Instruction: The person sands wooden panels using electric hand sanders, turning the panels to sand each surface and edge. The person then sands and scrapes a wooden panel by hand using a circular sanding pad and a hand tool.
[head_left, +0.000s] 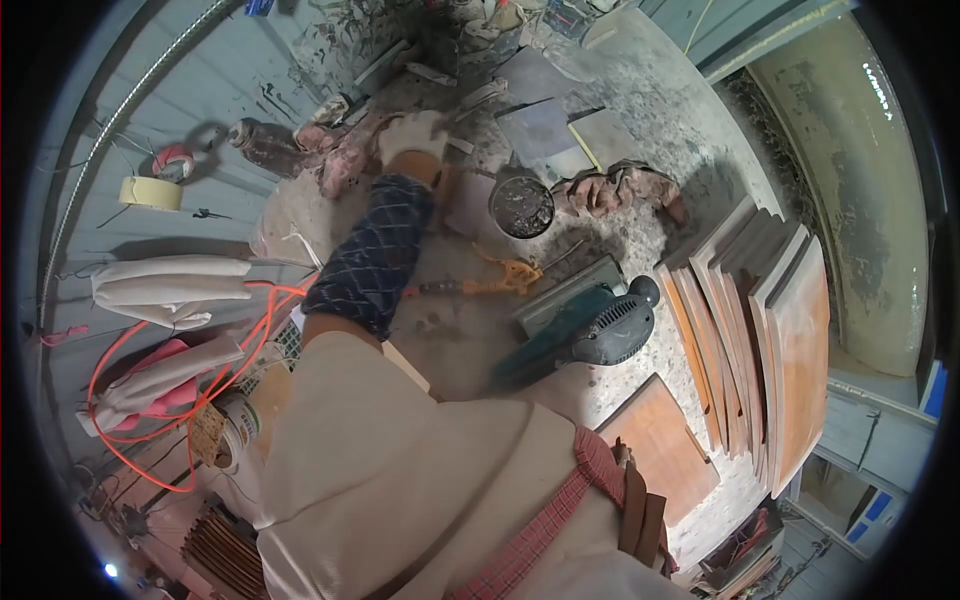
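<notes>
My left hand [415, 136], in a whitish work glove, reaches to the far left of the dusty worktop. It is beside a crumpled pinkish cloth [350, 158]; its fingers are too blurred to tell whether they grip it. A dark blue checked sleeve cover [370, 255] wraps that forearm. To the right of the hand stands a round pot [522, 207] with dark contents, against a crumpled brownish cloth [625, 190]. Nearer lie a yellow-orange tool [508, 276] and a dark power sander [612, 330]. My right hand is out of view.
Several curved brown panels [795, 350] stand stacked at the right edge. A flat brown board [660, 450] lies nearer me. Gloves [170, 285], a tape roll [150, 193] and an orange hose [100, 375] hang along the left wall. Flat grey sheets [545, 130] lie farther back.
</notes>
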